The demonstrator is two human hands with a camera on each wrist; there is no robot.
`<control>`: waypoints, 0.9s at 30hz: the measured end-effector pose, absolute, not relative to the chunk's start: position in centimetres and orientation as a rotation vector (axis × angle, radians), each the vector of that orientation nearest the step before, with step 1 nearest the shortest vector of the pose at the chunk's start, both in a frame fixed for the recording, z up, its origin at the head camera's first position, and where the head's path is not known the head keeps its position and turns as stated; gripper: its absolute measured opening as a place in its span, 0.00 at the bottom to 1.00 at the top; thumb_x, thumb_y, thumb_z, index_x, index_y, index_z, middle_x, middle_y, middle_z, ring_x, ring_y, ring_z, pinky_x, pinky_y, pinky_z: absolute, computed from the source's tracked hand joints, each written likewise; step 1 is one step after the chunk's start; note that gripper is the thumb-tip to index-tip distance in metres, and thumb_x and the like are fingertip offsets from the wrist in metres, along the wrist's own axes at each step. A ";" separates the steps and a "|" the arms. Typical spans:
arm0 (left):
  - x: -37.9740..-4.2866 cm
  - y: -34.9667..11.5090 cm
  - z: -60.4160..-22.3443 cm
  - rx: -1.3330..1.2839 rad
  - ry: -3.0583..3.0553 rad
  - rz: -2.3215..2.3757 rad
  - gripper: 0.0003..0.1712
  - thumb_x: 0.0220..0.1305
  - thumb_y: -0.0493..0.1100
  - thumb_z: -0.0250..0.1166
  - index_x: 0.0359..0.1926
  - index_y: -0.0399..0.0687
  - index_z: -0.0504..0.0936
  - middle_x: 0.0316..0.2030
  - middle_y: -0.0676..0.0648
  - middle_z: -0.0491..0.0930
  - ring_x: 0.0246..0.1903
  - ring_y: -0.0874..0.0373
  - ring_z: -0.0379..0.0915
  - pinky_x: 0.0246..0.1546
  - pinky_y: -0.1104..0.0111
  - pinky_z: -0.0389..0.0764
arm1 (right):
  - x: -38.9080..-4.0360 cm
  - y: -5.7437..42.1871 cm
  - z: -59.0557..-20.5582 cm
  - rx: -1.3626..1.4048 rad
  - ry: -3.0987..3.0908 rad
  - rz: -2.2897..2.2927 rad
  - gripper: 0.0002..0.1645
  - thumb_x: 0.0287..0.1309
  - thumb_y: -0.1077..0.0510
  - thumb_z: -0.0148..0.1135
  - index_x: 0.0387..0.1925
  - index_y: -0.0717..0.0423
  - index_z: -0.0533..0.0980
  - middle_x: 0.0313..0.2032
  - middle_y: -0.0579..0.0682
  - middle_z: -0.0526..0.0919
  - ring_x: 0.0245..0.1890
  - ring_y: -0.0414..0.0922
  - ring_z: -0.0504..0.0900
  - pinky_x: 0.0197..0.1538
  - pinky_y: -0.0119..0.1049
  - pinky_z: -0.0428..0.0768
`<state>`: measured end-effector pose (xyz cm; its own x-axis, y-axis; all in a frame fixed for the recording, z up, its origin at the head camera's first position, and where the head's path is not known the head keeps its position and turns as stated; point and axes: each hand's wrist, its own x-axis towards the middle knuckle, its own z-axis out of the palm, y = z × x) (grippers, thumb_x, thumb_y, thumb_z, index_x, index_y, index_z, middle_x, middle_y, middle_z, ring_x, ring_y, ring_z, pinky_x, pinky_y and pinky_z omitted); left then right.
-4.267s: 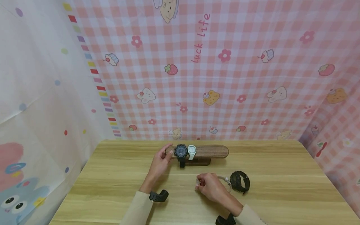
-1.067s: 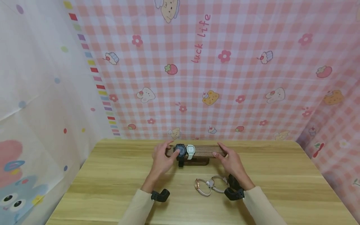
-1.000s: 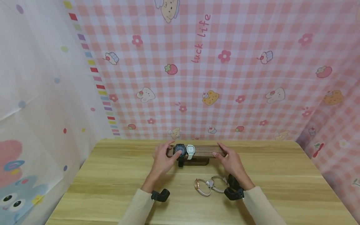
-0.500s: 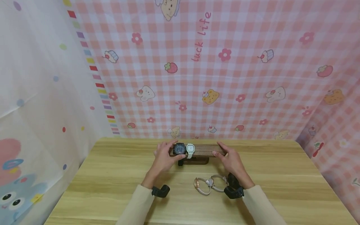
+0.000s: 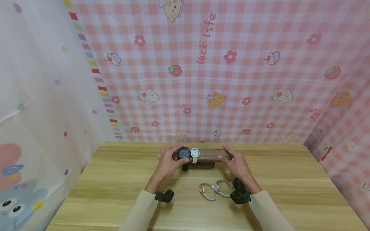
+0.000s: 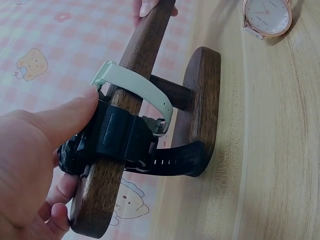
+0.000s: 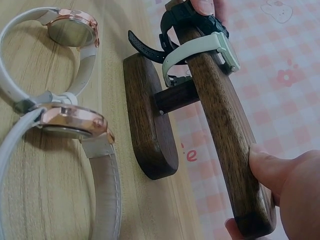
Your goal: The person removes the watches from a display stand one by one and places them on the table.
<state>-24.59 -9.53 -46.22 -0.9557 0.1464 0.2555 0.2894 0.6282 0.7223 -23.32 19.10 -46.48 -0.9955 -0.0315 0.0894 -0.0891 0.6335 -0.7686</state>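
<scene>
Table [image 5: 289, 179], wooden watch stand [image 5: 209, 155] near its back edge.
Left hand [image 5: 168, 160]: fingers gripping black watch [image 5: 183, 153] at the stand's left end. Right hand [image 5: 238, 165]: fingers gripping the stand's right end. Nearer table's front edge than the stand: dark watch [image 5: 239, 184], partly hidden by right arm. Mint watch [image 5: 195, 153] on stand beside black one. Two rose-gold watches [image 7: 72, 120] on table, touching.
</scene>
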 end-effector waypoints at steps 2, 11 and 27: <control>-24.6 -9.6 -46.3 -0.363 -2.678 -1.233 0.36 0.49 0.55 0.78 0.60 0.56 0.80 0.43 0.47 0.75 0.46 0.51 0.61 0.48 0.53 0.54 | -23.3 19.1 -46.5 0.103 -2.774 1.315 0.35 0.66 0.51 0.63 0.71 0.55 0.66 0.62 0.65 0.74 0.32 0.48 0.72 0.33 0.37 0.69; -24.7 -10.0 -46.5 -0.388 -2.641 -1.268 0.35 0.47 0.54 0.79 0.58 0.55 0.82 0.42 0.47 0.75 0.48 0.51 0.63 0.49 0.52 0.54 | -23.3 19.1 -46.5 0.094 -2.772 1.351 0.36 0.65 0.51 0.64 0.71 0.54 0.66 0.58 0.65 0.77 0.19 0.42 0.64 0.28 0.36 0.68; -24.8 -11.2 -46.6 -0.344 -2.649 -1.279 0.35 0.47 0.53 0.79 0.58 0.55 0.82 0.45 0.47 0.76 0.49 0.50 0.65 0.51 0.52 0.56 | -23.2 19.1 -46.4 0.092 -2.771 1.362 0.36 0.66 0.50 0.64 0.71 0.54 0.66 0.48 0.62 0.79 0.19 0.42 0.64 0.27 0.36 0.68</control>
<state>-24.83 -11.18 -46.59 -0.9571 0.1286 0.2595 0.2832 0.6035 0.7454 -23.23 19.07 -46.38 -0.9968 -0.0298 0.0736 -0.0765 0.6095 -0.7891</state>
